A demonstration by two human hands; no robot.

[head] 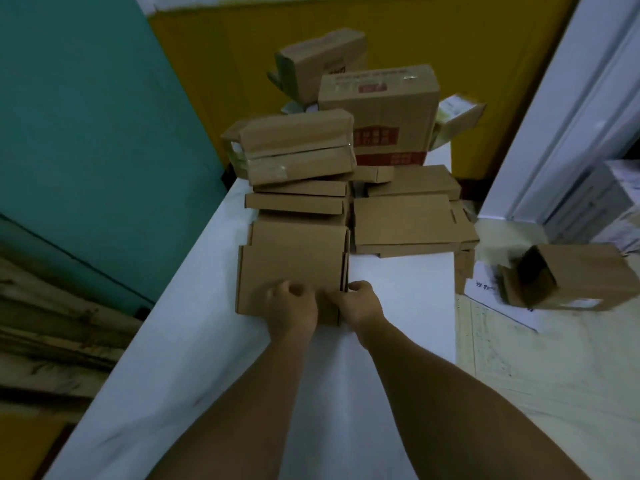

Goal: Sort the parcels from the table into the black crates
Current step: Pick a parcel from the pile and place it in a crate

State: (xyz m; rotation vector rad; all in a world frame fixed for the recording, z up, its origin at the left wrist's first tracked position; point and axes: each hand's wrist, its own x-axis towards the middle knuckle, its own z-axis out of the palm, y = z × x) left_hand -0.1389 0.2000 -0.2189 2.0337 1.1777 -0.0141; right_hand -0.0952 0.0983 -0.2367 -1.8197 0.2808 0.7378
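A long white surface (214,358) runs away from the viewer toward a yellow wall (242,39). A teal wall (86,116) stands to the left, and a white door frame (554,116) to the right. The floor (536,393) on the right is pale and marked.

Cardboard parcels crowd the far half of the surface. Nearest is a flat brown parcel (291,268), lying level at the front of the heap. Behind it, flat boxes are stacked (298,199), topped by two taped boxes (298,150). To the right lies another pile of flat cardboard boxes (408,220). Farther back stands a taller box with red print (381,112), upright, and behind it a tilted box (322,60) leans near the yellow wall.

On the floor to the right, an open cardboard box (571,278) lies on its side on a white sheet (491,299), its dark opening facing left. Blurred brownish material is stacked at lower left (52,323); what it is cannot be told.

Both bare forearms reach forward. The left hand (291,310) rests on the near edge of the flat brown parcel with fingers curled around it. The right hand (360,303) grasps the parcel's near right corner, thumb on top.
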